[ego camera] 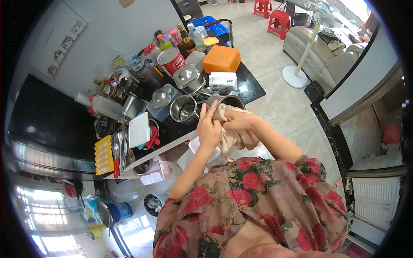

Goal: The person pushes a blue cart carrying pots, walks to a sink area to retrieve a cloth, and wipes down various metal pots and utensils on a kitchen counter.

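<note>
My left hand (209, 129) holds a stainless steel pot (236, 100) by its near left rim, at the front edge of the black counter. My right hand (240, 120) grips a beige cloth (237, 138), partly at the mouth of the pot; its lower part hangs down below the hands. Left of my hands stands an open steel cup (183, 109). Metal cutlery (209, 94) lies just behind the pot, with a white tissue pack (222, 80) beyond it. How far the fingers reach into the pot is hidden.
On the counter (250, 85) stand a lidded steel container (187, 77), an orange box (222, 59), a large red can (171, 61) and several bottles. A yellow egg tray (104, 154) lies at the far left. A white fan (294, 76) stands on the floor.
</note>
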Demonstrator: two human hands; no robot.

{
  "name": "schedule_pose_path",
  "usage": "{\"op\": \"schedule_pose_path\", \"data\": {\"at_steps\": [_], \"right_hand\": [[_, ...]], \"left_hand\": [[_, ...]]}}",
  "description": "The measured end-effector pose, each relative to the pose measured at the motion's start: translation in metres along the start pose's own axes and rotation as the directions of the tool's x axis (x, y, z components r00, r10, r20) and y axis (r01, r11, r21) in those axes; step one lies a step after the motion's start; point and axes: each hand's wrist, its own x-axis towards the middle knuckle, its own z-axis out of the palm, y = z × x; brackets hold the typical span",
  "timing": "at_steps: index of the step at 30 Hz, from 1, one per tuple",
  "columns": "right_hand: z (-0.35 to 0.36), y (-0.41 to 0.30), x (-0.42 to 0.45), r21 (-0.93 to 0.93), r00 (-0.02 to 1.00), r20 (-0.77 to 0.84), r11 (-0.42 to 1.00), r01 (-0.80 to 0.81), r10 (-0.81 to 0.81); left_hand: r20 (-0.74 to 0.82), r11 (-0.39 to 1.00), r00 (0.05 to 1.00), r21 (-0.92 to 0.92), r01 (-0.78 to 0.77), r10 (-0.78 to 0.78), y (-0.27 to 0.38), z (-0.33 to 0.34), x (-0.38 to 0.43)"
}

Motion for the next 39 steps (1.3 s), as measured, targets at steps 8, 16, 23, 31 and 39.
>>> {"op": "schedule_pose_path", "data": {"at_steps": [8, 16, 23, 31, 39], "right_hand": [[-0.028, -0.051, -0.028, -0.041, 0.997, -0.047, 0.997, 0.065, -0.067], [0.041, -0.015, -0.03, 0.381, 0.959, -0.283, 0.914, 0.14, -0.029], [0.044, -0.03, -0.039, 0.321, 0.847, -0.531, 0.932, 0.168, 0.031], [-0.047, -0.11, -0.073, 0.582, 0.883, -0.446, 0.702, 0.41, -0.145], [-0.111, -0.239, -0.011, 0.264, 0.465, -0.703, 0.41, 0.873, -0.538]], "left_hand": [[-0.1, 0.951, 0.994, -0.308, 0.014, -0.047, -0.035, -0.005, 0.031], [-0.053, 0.608, 0.893, -0.75, 0.261, -0.448, -0.035, 0.023, 0.015], [-0.12, 0.693, 0.948, -0.71, 0.124, -0.293, -0.035, 0.018, 0.027], [0.058, 0.622, 0.849, -0.655, 0.429, -0.525, -0.062, -0.018, 0.023], [0.276, 0.526, 0.795, -0.626, 0.575, -0.54, -0.11, 0.017, -0.002]]}}
